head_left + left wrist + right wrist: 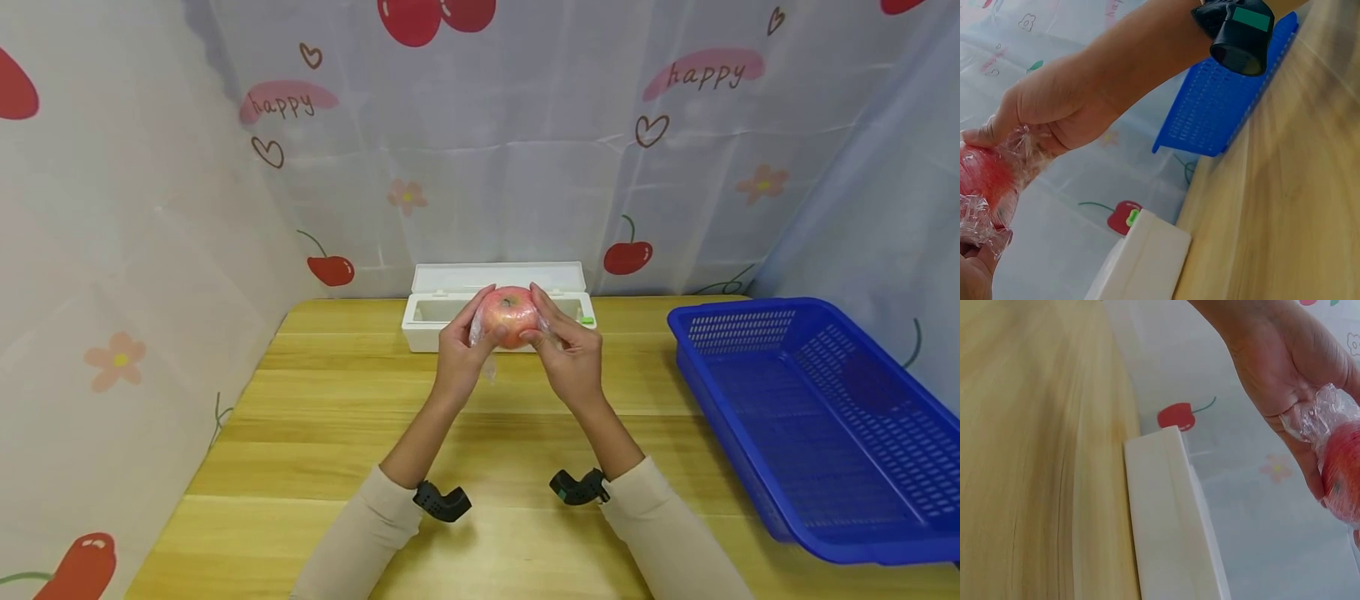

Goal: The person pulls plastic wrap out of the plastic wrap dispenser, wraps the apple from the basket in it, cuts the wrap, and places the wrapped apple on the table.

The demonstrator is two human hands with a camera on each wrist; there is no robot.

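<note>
Both hands hold up a red apple (510,315) above the table, its stem side showing in the head view. Clear plastic wrap (1322,415) covers the apple and bunches up at its sides. The left hand (462,342) grips one side with its thumb on the front, and a loose end of wrap hangs below it. On the other side, the right hand (570,350) grips the apple, thumb on the front and fingers curved behind. In the left wrist view, crumpled film lies against both palms around the apple (985,178).
Behind the hands, a white box (420,337) with its lid raised stands at the table's back edge, a green piece (587,321) at its right end. A blue plastic basket (750,450) sits on the right of the wooden table (300,433). Printed curtains surround the table.
</note>
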